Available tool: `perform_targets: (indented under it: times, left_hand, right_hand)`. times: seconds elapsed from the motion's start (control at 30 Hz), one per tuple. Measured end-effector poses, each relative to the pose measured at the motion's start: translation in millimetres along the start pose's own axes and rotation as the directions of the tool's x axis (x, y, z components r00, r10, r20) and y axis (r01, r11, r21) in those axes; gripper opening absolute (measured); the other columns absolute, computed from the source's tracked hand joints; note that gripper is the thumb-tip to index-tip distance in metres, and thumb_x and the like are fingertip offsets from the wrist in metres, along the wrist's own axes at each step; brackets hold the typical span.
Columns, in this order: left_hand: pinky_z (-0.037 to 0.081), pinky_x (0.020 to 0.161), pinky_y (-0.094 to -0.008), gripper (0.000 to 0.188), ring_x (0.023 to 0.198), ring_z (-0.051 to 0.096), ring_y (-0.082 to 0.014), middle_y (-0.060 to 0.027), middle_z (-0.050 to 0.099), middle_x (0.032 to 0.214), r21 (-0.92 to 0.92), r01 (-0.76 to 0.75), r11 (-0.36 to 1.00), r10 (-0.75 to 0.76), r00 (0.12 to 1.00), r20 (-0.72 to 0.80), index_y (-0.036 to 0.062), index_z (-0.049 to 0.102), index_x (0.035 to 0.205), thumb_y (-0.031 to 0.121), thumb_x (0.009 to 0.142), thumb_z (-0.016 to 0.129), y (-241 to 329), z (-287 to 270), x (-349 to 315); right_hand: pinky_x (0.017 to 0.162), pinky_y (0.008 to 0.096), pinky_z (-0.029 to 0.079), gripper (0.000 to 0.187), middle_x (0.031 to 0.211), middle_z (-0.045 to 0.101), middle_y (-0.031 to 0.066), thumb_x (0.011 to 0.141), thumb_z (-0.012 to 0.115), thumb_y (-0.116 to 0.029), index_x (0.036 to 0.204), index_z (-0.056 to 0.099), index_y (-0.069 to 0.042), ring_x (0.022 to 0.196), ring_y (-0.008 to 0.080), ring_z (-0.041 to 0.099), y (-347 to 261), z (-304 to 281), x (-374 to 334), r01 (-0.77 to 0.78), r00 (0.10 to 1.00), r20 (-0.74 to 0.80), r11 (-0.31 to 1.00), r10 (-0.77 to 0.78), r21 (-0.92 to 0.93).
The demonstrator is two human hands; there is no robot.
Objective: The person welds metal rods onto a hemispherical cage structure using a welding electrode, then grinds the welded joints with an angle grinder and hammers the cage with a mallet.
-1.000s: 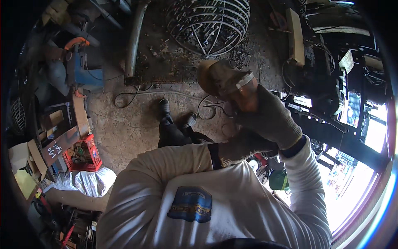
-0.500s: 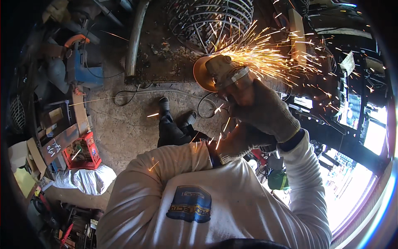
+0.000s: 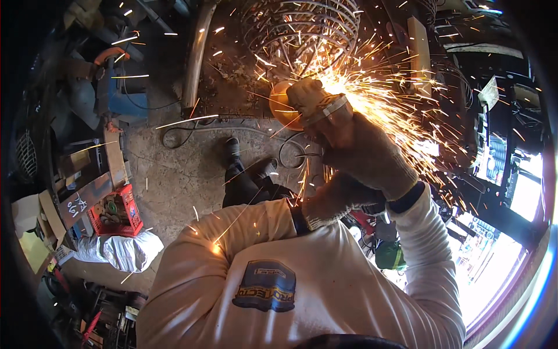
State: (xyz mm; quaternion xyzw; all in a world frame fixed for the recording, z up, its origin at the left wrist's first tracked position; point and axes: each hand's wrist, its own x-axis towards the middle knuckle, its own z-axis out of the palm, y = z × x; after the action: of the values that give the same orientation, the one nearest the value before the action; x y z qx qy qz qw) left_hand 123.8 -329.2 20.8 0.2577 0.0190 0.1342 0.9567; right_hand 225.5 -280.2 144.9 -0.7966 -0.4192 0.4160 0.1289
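Both my hands wear grey knitted work gloves. My right hand is wrapped round the body of an angle grinder, just behind its head. Below it, my left hand is closed at the grinder's rear part, which the gloves mostly hide. An orange-lit disc guard sticks out at the head's left. Beyond the grinder stands a round cage of bent metal rods on a dark, dirty work table. Bright sparks burst from where the grinder meets the cage's near lower part; the exact contact is hidden.
A metal pipe lies at the table's left edge, and a wooden board at its right. A cable loops over the floor. To the left are a red crate, a white sack and a blue metal piece.
The spark spray has grown wider and denser, reaching further down right and scattering left over my sleeve. My hands and the grinder stay almost in place.
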Motion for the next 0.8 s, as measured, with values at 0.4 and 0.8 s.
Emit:
perform_targets:
  times: [0.4, 0.8]
  left_hand:
    - [0.060, 0.084, -0.0328, 0.043, 0.098, 0.070, -0.0168, -0.0088, 0.073, 0.110, -0.173, 0.021, 0.985, -0.032, 0.998, -0.060, -0.0006, 0.067, 0.120, 0.010, 0.083, 0.086, 3.3, 5.7, -7.0]
    - [0.060, 0.087, -0.0337, 0.045, 0.102, 0.072, -0.0192, -0.0091, 0.074, 0.113, 0.034, 0.220, 0.975, -0.222, 0.968, 0.113, 0.0005, 0.067, 0.123, 0.022, 0.088, 0.083, 18.4, 18.0, -11.0]
  right_hand:
    - [0.090, 0.0380, 0.054, 0.056, 0.109, 0.071, 0.0131, 0.074, 0.080, -0.013, 0.126, 0.061, -0.002, 0.102, 0.0229, 0.069, -2.8, 3.7, -0.7, 0.010, 1.000, 0.005, 1.000, -0.010, 0.027]
    - [0.094, 0.0357, 0.054, 0.065, 0.115, 0.073, 0.0113, 0.078, 0.084, -0.019, 0.134, 0.057, -0.002, 0.107, 0.0208, 0.070, 0.3, -4.7, -32.6, -0.053, 0.997, -0.065, 0.998, 0.052, -0.025]
